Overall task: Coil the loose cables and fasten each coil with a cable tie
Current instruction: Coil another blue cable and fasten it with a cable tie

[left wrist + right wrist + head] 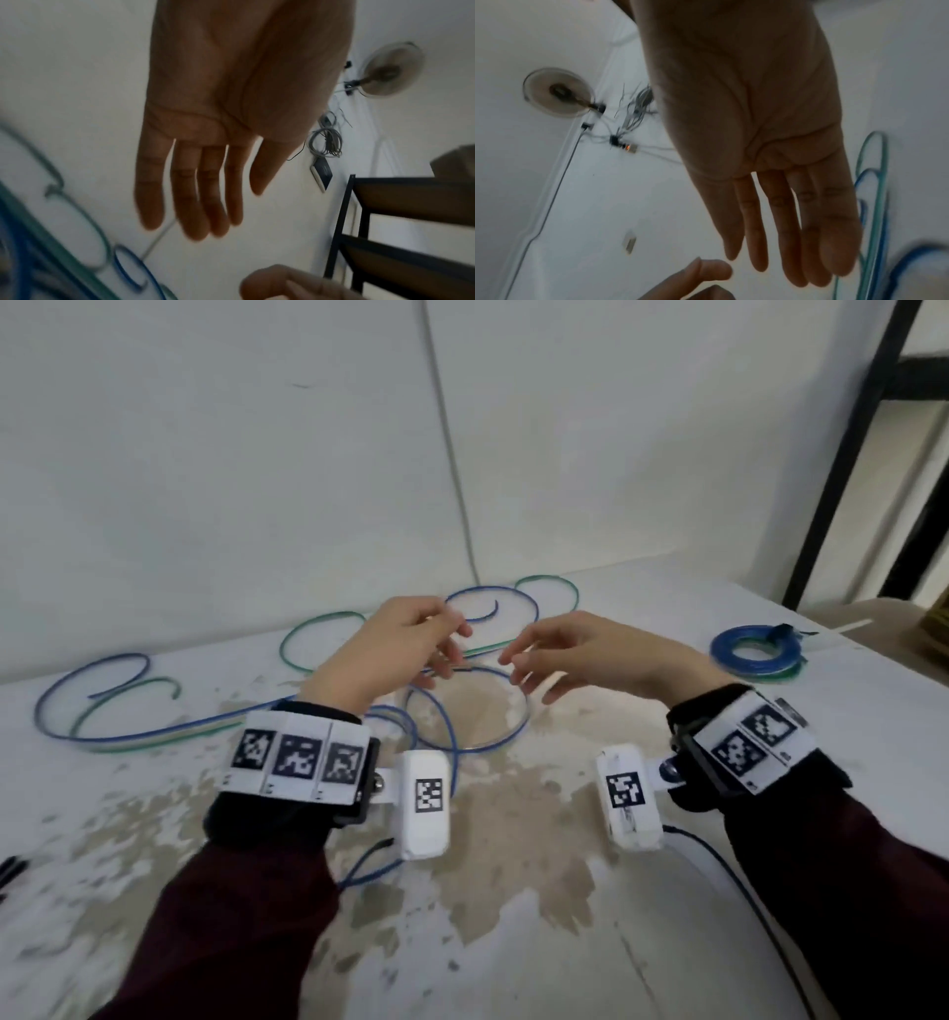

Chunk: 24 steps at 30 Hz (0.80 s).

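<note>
A loose blue cable [464, 747] lies in loops on the worn white table [513, 891], right under my hands. My left hand [447, 654] hovers above it with fingers straight, holding nothing; the left wrist view shows its bare palm [205, 182]. My right hand [518, 665] faces it a short gap away, also with straight fingers and holding nothing [782, 213]. More loose blue and green cable [102, 737] sprawls to the left and along the back [544, 580]. A finished blue coil [755, 654] with a dark tie [780, 631] lies at the far right.
A black metal rack [847, 454] stands at the right behind the table. A thin grey wire [452, 454] runs down the white wall. Small black items [10, 865] lie at the table's left edge. A black lead [744, 891] trails from my right wrist camera.
</note>
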{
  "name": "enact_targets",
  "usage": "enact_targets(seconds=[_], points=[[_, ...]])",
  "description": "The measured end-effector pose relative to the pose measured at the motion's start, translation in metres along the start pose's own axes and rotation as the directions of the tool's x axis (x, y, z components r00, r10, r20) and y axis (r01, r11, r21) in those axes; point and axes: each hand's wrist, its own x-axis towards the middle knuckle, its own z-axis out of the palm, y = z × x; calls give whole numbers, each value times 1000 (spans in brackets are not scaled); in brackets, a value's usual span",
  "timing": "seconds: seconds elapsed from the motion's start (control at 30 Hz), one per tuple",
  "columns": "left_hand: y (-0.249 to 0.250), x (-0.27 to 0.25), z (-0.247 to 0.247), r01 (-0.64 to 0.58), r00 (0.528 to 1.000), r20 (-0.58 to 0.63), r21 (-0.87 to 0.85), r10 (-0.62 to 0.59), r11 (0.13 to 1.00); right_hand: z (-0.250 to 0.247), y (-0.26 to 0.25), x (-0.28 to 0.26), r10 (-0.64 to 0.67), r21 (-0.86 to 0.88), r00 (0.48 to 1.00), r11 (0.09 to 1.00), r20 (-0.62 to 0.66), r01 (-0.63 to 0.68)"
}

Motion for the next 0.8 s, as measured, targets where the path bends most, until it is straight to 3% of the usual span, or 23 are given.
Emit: enact_targets(seconds=[0.1, 0.17, 0.23, 0.3, 0.4, 0.43, 0.5, 0.6, 0.73, 0.8], points=[[-16, -16, -35, 37, 991, 107, 349, -80, 936, 35, -22, 33, -10, -167, 984, 985, 177, 40], [-23, -28, -54, 51, 977, 157, 478, -142, 877, 63, -29, 56, 78, -288, 971, 958, 227, -10], [-27, -39, -67, 57, 977, 139, 573, -165, 818, 88, -30, 74, 168, -449, 974, 890, 149, -85], [-29, -46, -78, 61, 988, 67, 641, -135, 765, 102, -29, 86, 199, -643, 979, 756, 48, -122], [-26, -52, -92, 56, 996, 21, 650, -92, 758, 109, -30, 94, 253, -755, 967, 639, 23, -149], [-25, -54, -96, 50, 997, 10, 631, -73, 774, 108, -30, 96, 261, -751, 965, 641, 21, -157], [-23, -54, -101, 24, 999, -43, 591, 1, 806, 104, -35, 98, 240, -642, 971, 747, 18, -172], [-25, -53, -105, -59, 984, -106, 572, 145, 818, 95, -66, 90, 43, -321, 998, 947, 51, -25], [-16, -57, -112, -278, 940, -79, 388, 332, 879, 93, -118, 66, -281, -107, 960, 954, 1, 279], [-9, -63, -122, -343, 907, -171, 226, 384, 912, 93, -130, 56, -355, -98, 933, 932, -51, 349]])
